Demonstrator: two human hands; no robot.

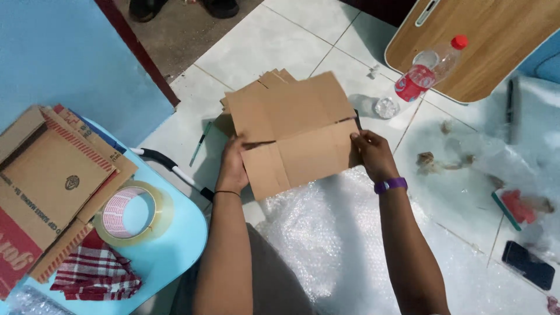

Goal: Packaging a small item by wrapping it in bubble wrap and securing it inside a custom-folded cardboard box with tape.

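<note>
Left hand [232, 166]: fingers closed on the left edge of a flattened cardboard box [294, 131]. Right hand [371, 153]: pinching its right edge. Box held flat between both hands, above bubble wrap [326, 233] on the tiled floor [256, 46]. Open floor beyond its far edge; plastic bottle [423, 76] near, right; tape roll [129, 213] well apart, left.

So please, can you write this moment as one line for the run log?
left hand: holds flattened cardboard box, left edge | right hand: holds right edge | box: above bubble wrap | tape roll: on blue table
</note>
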